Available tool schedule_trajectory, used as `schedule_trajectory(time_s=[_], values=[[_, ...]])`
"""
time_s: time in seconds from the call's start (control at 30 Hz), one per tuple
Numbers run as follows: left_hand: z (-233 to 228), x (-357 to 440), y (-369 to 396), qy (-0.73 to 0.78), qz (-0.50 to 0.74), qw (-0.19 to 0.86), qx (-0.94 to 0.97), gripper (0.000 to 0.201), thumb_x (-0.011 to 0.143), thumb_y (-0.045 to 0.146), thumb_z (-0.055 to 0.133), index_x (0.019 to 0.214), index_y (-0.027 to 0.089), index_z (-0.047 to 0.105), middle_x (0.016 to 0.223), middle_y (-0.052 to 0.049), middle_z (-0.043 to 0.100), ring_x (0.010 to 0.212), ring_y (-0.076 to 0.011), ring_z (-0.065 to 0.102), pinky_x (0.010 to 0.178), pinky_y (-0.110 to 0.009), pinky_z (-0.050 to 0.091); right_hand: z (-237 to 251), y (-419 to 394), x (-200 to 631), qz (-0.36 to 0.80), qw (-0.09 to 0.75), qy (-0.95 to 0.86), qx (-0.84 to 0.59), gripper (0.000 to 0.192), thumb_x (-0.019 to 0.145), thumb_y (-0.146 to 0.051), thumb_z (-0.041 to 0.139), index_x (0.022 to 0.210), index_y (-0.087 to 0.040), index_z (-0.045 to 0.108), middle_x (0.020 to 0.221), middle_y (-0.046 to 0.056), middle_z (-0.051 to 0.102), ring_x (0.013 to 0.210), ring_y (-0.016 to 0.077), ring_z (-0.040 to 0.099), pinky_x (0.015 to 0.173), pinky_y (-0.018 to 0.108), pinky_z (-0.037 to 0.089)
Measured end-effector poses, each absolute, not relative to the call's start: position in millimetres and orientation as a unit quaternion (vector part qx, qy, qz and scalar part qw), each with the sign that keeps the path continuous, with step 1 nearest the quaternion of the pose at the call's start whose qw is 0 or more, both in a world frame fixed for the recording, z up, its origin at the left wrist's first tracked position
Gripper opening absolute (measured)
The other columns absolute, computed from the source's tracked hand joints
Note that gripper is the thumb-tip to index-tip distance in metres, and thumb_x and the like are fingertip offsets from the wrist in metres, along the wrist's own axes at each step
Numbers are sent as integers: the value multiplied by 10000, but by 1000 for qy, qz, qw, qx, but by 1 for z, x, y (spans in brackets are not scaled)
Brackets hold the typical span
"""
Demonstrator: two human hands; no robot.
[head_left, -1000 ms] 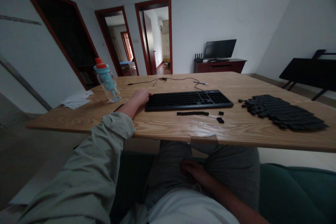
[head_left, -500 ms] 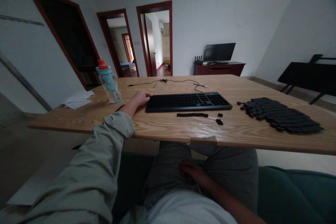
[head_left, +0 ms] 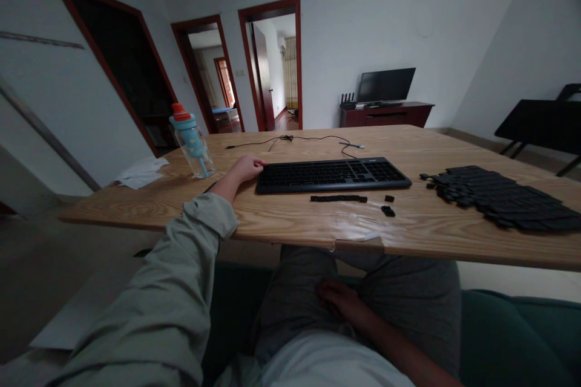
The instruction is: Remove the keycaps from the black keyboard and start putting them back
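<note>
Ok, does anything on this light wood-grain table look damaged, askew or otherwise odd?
Yes: the table has a brown patch on its near edge, beside shiny clear film, perhaps a repair. Small black pieces, apparently keycaps, lie loose right of the black rectangular keyboard rather than fitted to one.

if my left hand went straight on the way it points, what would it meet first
The keyboard, most likely: the left hand points right, at the keyboard's far left corner. They look to be touching, though a slight gap is hard to rule out from this view.
</note>
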State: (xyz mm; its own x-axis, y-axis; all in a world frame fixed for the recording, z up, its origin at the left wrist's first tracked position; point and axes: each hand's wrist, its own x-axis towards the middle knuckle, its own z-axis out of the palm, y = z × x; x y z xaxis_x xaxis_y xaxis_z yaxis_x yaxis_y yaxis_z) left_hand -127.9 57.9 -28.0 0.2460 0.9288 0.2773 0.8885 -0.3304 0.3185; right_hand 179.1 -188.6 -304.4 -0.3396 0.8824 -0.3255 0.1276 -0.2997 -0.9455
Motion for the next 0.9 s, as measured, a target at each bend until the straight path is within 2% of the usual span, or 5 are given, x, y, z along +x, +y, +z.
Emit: schedule_trajectory(time_s=[0.1, 0.23, 0.43, 0.7, 0.9], values=[[-25, -125, 54, 571, 181, 19, 801, 395, 803, 146, 578, 1135, 201, 785, 1057, -89, 790, 952, -233, 715, 869, -321, 528, -309, -187, 179, 640, 296, -506, -497, 420, 670, -592, 641, 767, -184, 623, 638, -18, 559, 493, 79, 388, 463, 241, 241], [-25, -120, 50, 572, 144, -51, 806, 399, 844, 149, 563, 1183, 197, 768, 1170, -133, 755, 1086, -273, 684, 967, -368, 488, -310, -186, 180, 637, 291, -509, -501, 412, 668, -582, 641, 772, -184, 622, 622, -28, 546, 480, 77, 381, 457, 241, 239], [-28, -113, 44, 585, 138, -69, 796, 415, 871, 124, 520, 1204, 187, 760, 1218, -159, 732, 1155, -290, 659, 1029, -395, 450, -302, -188, 181, 625, 284, -525, -503, 359, 697, -535, 610, 788, -189, 637, 656, -14, 570, 516, 90, 405, 483, 241, 268], [-30, -115, 47, 588, 135, -49, 796, 411, 841, 111, 544, 1160, 226, 778, 1188, -109, 752, 1161, -280, 658, 1052, -399, 452, -297, -191, 182, 608, 303, -535, -502, 345, 688, -534, 627, 779, -203, 650, 699, 4, 585, 618, 128, 452, 581, 264, 335], [-32, -132, 48, 584, 230, 12, 779, 416, 876, 180, 558, 1261, 181, 715, 1180, -104, 755, 1014, -209, 705, 909, -289, 524, -307, -189, 184, 602, 307, -550, -491, 377, 694, -558, 617, 762, -189, 651, 685, 11, 589, 611, 130, 456, 571, 264, 322]])
